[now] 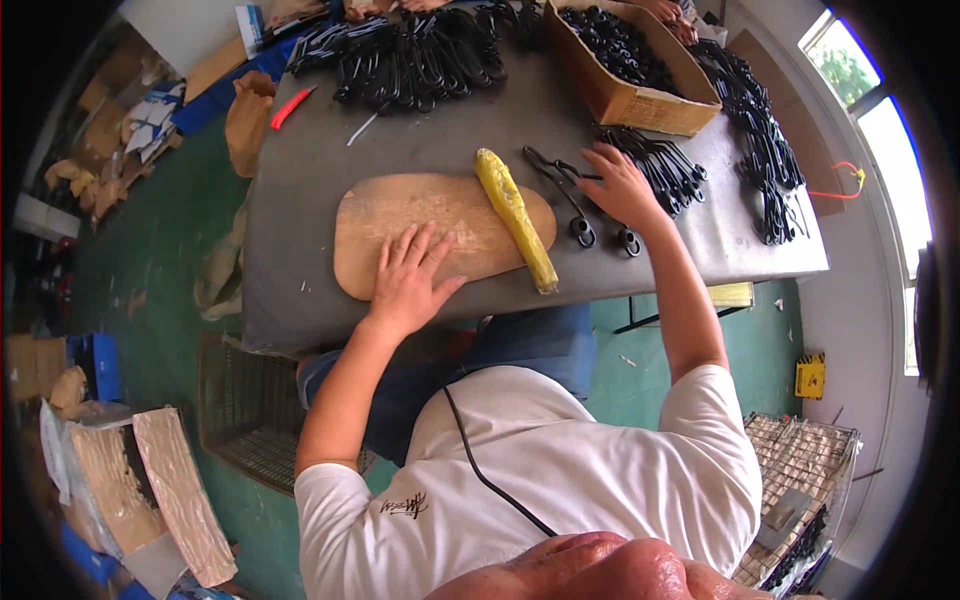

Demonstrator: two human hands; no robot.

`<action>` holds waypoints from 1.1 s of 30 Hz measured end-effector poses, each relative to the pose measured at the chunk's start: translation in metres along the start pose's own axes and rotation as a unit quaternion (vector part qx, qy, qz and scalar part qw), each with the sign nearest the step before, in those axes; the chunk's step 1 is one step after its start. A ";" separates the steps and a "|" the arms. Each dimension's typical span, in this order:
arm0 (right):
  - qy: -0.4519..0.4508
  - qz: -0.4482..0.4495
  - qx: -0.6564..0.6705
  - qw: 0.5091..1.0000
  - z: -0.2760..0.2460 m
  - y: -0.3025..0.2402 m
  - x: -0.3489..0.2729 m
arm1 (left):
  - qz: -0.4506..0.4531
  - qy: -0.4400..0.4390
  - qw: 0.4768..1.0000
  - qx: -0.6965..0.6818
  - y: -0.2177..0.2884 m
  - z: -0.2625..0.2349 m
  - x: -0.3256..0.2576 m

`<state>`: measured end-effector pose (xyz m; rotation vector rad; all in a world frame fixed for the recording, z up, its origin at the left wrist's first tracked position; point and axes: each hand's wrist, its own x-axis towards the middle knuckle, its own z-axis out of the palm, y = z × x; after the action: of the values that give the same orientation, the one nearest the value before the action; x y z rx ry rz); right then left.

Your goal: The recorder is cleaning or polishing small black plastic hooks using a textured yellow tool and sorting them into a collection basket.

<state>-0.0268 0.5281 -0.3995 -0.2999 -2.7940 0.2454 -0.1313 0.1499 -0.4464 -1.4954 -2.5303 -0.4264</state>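
My left hand (pixel 408 272) lies flat, fingers spread, on a rounded wooden board (pixel 375 215) at the table's near side. Across the board's right end rests a yellow plastic-wrapped roll (pixel 515 215), tilted, its near end past the board's edge. My right hand (pixel 622 188) reaches over the table to the right of the roll, fingers stretched out and touching or just above a black bent metal rod. Two such black rods (pixel 560 190) with rings at their near ends lie by its fingertips. A fanned group of similar black rods (pixel 665 172) lies just beyond that hand.
A cardboard box (pixel 650 108) of small black parts stands at the back right. Large piles of black rods (pixel 405 60) lie at the back and along the right side (pixel 765 150). Red-handled pliers (pixel 292 107) lie at the left. Other people's hands (pixel 420 5) show at the far edge.
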 end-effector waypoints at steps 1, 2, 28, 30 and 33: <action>-0.077 0.039 0.016 0.996 0.002 0.010 -0.010 | -0.004 -0.001 1.000 0.002 -0.005 -0.001 -0.001; -0.078 0.032 0.017 0.996 -0.001 0.011 -0.015 | 0.000 -0.006 1.000 0.008 -0.008 -0.002 -0.001; 0.059 0.081 0.666 0.739 0.073 -0.064 0.008 | -0.064 -0.086 0.993 -0.055 -0.021 -0.022 -0.001; 0.063 0.107 0.729 0.674 0.077 -0.057 0.008 | -0.059 -0.080 0.994 -0.053 -0.020 -0.021 0.001; 0.051 0.135 0.693 0.707 0.068 -0.070 0.011 | -0.050 -0.059 0.996 -0.055 -0.021 -0.020 -0.001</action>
<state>-0.0718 0.4539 -0.4457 -0.2760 -1.6807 2.0812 -0.1497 0.1329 -0.4312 -1.4776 -2.7231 -0.5131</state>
